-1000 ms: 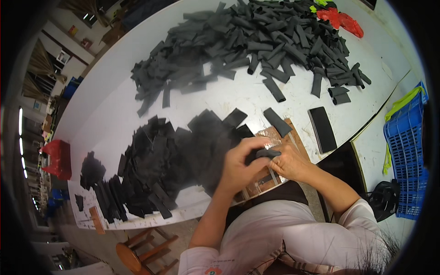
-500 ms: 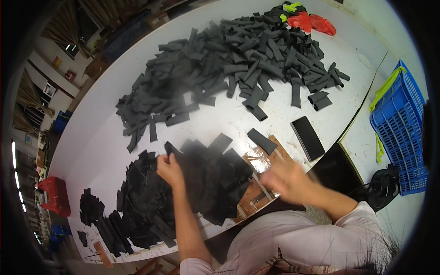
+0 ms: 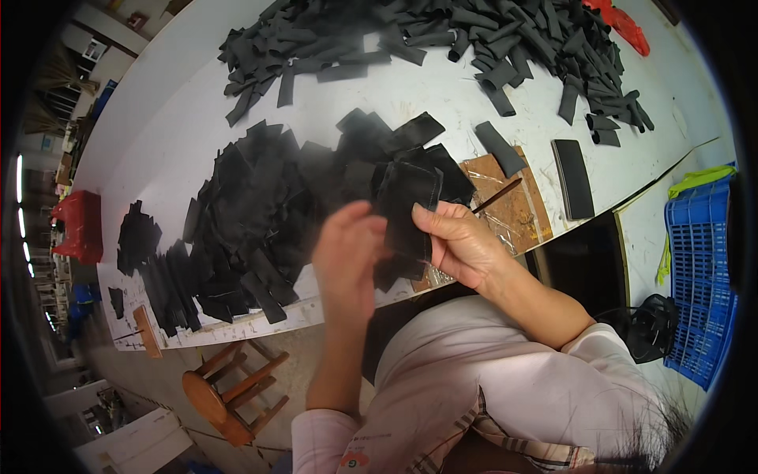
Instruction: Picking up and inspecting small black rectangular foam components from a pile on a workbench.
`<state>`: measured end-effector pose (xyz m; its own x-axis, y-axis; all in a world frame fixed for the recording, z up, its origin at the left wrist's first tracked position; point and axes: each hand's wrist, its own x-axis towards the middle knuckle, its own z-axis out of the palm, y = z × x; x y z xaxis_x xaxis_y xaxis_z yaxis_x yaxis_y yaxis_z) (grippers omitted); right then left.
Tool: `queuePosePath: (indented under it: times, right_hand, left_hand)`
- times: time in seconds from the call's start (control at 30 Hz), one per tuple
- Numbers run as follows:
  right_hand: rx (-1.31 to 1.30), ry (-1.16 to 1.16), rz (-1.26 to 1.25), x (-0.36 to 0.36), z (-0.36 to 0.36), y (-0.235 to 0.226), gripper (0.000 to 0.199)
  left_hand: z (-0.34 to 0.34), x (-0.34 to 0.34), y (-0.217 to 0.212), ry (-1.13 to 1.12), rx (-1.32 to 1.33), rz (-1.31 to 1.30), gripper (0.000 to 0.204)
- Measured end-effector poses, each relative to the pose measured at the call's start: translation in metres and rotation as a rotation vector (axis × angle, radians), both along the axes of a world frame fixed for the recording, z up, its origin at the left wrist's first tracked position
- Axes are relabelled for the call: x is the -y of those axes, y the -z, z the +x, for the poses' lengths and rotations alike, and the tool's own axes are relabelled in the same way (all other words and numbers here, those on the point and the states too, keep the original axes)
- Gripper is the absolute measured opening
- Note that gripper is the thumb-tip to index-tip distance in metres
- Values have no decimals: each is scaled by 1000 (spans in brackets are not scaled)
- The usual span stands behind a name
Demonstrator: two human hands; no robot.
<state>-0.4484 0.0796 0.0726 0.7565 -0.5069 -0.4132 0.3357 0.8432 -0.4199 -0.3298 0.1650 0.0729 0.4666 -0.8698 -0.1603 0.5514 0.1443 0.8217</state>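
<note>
White table fills most of the view, with a big heap of grey tubes on the far side and a pile of flat black cloth closer in, mostly to the left. Board sits at the right, a loose tube lying across its far end.

Right hand has the piece pinched by its right edge, thumb on top. Left hand is blurry by the left edge, so I can't tell if it's gripping. The piece is up in front of the body, over the near right end of the pile.

Smallest bit: pale stitching near its edges. IMO pinch just the margin, so the stitching shows and the middle doesn't buckle; it looks floppy. Probably worth squaring both edges evenly, too, and lifting clear, since black on black hides strays.
</note>
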Motion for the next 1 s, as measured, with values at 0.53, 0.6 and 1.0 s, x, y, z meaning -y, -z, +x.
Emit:
queuePosePath:
  times: [0.53, 0.6, 1.0]
  right_hand:
    - [-143, -67, -114, -7, -11, 25, 18]
    - [-1079, -357, -1431, -8, -11, 9, 21]
    - [-586, 108, -1802, -22, -10, 20, 14]
  left_hand:
    - [-27, -20, 20, -101, 208, 162, 10]
    - [-25, -21, 20, -139, 294, 213, 7]
    - [-44, -10, 27, -424, 766, 253, 8]
